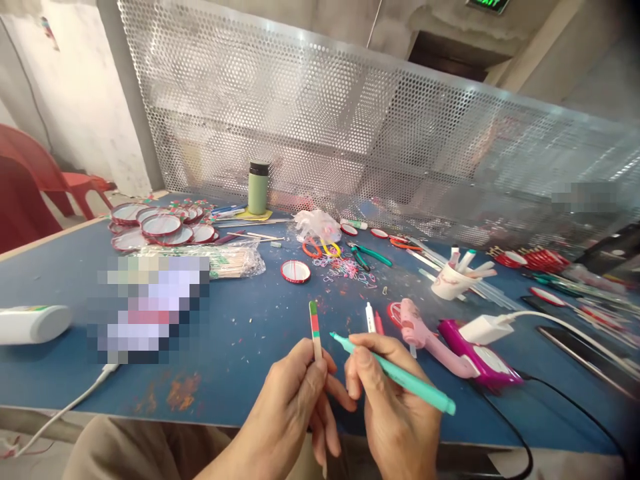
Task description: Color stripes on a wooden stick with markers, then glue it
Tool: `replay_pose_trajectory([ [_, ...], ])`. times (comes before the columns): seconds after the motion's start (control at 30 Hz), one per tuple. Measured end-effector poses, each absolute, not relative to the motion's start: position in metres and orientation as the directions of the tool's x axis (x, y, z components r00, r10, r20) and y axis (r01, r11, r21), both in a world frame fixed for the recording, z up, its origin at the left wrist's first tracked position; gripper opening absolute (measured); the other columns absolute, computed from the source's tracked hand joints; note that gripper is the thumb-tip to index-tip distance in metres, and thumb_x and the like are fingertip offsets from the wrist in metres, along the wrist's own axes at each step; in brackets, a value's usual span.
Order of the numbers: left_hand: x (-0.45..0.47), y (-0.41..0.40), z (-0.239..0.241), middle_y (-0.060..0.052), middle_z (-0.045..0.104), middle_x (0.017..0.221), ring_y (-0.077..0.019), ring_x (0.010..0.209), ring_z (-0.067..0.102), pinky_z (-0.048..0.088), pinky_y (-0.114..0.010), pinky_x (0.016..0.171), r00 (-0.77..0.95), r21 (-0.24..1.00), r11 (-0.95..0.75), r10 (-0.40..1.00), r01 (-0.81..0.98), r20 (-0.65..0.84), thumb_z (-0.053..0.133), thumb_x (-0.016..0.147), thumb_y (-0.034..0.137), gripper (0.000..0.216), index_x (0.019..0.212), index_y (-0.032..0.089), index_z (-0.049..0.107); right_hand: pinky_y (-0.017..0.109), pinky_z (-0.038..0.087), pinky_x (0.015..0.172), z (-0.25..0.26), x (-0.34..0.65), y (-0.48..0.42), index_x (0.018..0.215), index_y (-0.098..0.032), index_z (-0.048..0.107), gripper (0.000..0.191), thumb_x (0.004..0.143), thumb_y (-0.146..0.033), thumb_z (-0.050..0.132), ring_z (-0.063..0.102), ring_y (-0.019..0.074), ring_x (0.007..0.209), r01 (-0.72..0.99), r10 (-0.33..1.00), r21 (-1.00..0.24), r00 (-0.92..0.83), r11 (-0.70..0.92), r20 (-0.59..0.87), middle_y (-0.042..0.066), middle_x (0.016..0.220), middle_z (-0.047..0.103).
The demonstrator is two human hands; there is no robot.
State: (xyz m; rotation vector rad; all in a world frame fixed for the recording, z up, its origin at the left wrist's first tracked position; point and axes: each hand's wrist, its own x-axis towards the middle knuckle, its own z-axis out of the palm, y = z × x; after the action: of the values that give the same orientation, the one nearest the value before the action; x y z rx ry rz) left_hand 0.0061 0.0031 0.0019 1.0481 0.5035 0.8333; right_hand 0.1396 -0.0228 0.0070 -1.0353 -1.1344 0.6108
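Between the thumb and fingers of my left hand stands a wooden craft stick, upright, its top coloured in green, red and teal bands. My right hand grips a teal marker like a pen, its tip uncapped and pointing left towards the stick, a small gap apart. Just beyond my right hand lie a white marker and a red pen. A pink hot glue gun rests to the right of them.
A round red-rimmed piece, pliers and a cup of markers lie ahead. At left are stacked round pieces, bagged sticks and a white bottle. A green tumbler stands near the perforated metal screen.
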Motion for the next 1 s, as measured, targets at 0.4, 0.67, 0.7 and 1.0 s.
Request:
replay_pose_trajectory([
  [0.4,0.007,0.002,0.005,0.003,0.056,0.054,-0.0098,0.042,0.057,0.046,-0.017,0.040,0.594,0.933,0.213,0.805,-0.289,0.000,0.044,0.098,0.062,0.043,0.087,0.020,0.044,0.020,0.058,0.058,0.002,0.132,-0.031,0.101,-0.024,0.071,0.015,0.097,-0.019,0.057,0.069,0.0117,0.064,0.530,0.678,-0.685,0.253,0.500,0.690,-0.001,0.077,0.071],
  [0.67,0.007,0.002,0.006,0.004,0.055,0.055,-0.0116,0.044,0.060,0.046,-0.018,0.040,0.573,0.944,0.180,0.819,-0.277,0.012,0.046,0.096,0.063,0.043,0.084,0.022,0.040,0.019,0.057,0.060,0.004,0.132,-0.025,0.104,-0.024,0.070,0.019,0.095,-0.014,0.057,0.068,0.0102,0.063,0.578,0.630,-0.592,0.165,0.562,0.759,-0.002,0.077,0.072],
  [0.7,0.007,0.002,0.006,0.004,0.055,0.056,-0.0118,0.045,0.060,0.046,-0.018,0.040,0.574,0.944,0.180,0.819,-0.278,0.013,0.046,0.096,0.063,0.043,0.084,0.022,0.040,0.020,0.057,0.060,0.004,0.131,-0.025,0.105,-0.024,0.070,0.019,0.095,-0.014,0.057,0.068,0.0101,0.062,0.582,0.629,-0.591,0.167,0.559,0.759,-0.003,0.077,0.072],
  [1.0,0.007,0.003,0.007,0.005,0.051,0.061,-0.0094,0.043,0.059,0.046,-0.017,0.040,0.584,0.947,0.174,0.812,-0.271,0.019,0.047,0.096,0.060,0.041,0.084,0.022,0.038,0.021,0.058,0.062,0.002,0.132,-0.027,0.105,-0.023,0.071,0.018,0.096,-0.014,0.057,0.069,0.0114,0.065,0.599,0.631,-0.582,0.159,0.550,0.760,-0.001,0.077,0.072],
])
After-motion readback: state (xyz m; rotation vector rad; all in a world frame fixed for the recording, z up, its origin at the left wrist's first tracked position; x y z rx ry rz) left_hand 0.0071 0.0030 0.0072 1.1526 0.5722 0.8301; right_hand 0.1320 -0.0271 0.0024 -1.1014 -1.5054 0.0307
